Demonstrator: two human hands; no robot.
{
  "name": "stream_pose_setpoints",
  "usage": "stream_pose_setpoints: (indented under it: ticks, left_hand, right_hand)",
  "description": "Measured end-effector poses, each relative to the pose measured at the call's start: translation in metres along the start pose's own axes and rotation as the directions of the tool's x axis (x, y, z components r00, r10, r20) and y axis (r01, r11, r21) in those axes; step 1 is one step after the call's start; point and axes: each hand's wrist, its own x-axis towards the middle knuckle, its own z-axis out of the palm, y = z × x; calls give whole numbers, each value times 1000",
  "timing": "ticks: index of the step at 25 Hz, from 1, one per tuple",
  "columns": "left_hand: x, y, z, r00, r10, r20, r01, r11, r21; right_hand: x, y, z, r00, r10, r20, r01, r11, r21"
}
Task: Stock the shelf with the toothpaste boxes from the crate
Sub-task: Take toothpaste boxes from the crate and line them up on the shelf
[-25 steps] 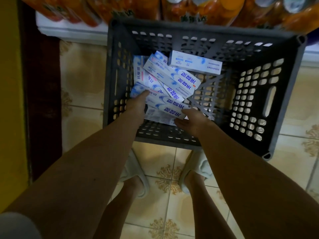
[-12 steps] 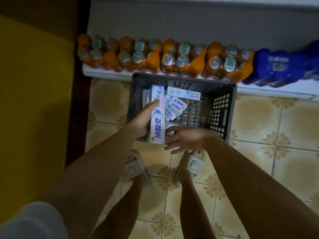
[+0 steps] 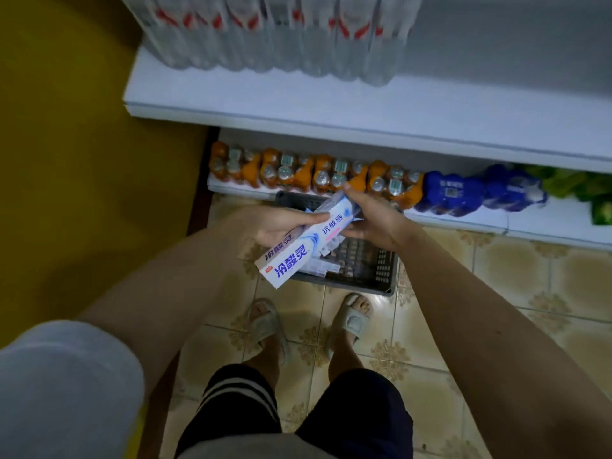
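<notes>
Both hands' fingers gripping toothpaste boxes (image 3: 306, 248), left hand (image 3: 271, 226), right hand (image 3: 371, 217)

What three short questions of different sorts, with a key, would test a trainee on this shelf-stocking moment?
1. True or false: both hands hold the toothpaste boxes.
2. Which packs sit on the lowest shelf directly behind the crate? A) orange bottles B) green bags C) red tins
3. Fill in: clear bottles stand on the ____ shelf, above the orange bottles.

Key: 1 true, left hand and right hand; 2 A; 3 white.
</notes>
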Motion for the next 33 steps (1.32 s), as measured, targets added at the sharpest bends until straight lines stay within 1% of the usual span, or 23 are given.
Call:
stream_pose_setpoints:
  ticks: [2, 6, 9, 12, 15, 17, 20, 22, 24, 25, 28, 30, 32, 33]
  left_hand:
    - [-47, 31, 11, 1000, 15, -3, -15, 993, 114]
    - [-138, 73, 7, 996, 66, -63, -59, 992, 112]
    - [-200, 96, 0, 992, 79, -101, -60, 981, 182]
    - [-254, 123, 5, 971, 184, -155, -146, 962, 231]
    - [-314, 156, 14, 927, 314, -206, -253, 928, 275]
    - [-357, 181, 23, 895, 395, -208, -329, 899, 290]
    - [-426, 221, 41, 814, 533, -232, -443, 827, 346]
    - [-471, 247, 52, 760, 615, -210, -509, 765, 394]
    - [-517, 270, 64, 687, 710, -157, -590, 671, 449]
    - [-538, 280, 68, 651, 748, -131, -618, 622, 482]
    - [-598, 308, 84, 510, 850, -131, -673, 490, 554]
    - [-629, 325, 93, 430, 894, -122, -695, 414, 588]
    - [-654, 342, 102, 328, 934, -145, -707, 344, 618]
    - [-663, 352, 109, 261, 953, -151, -726, 297, 620]
  right_hand:
    - [-30, -29, 11, 996, -89, -14, 89, 996, 20]
    - [-85, -94, 12, 960, -279, 21, 276, 957, 89]
    - [-118, -142, 14, 933, -353, 72, 347, 934, 92]
    - [-150, -183, 20, 913, -384, 139, 369, 922, 120]
    - [-196, -232, 28, 863, -435, 256, 446, 895, 17]
    - [-233, -265, 35, 831, -457, 317, 500, 863, -68]
    - [-296, -314, 48, 786, -520, 336, 600, 772, -208]
    - [-338, -344, 59, 753, -557, 349, 655, 681, -328]
    - [-377, -374, 72, 699, -629, 341, 713, 576, -400]
    - [-394, -387, 79, 660, -674, 332, 746, 534, -398]
    - [-440, -424, 102, 496, -806, 322, 854, 386, -348]
    - [-469, -442, 116, 414, -854, 317, 890, 306, -337]
    - [-497, -460, 127, 327, -901, 285, 918, 232, -320]
    - [-512, -468, 130, 270, -929, 254, 931, 184, -317]
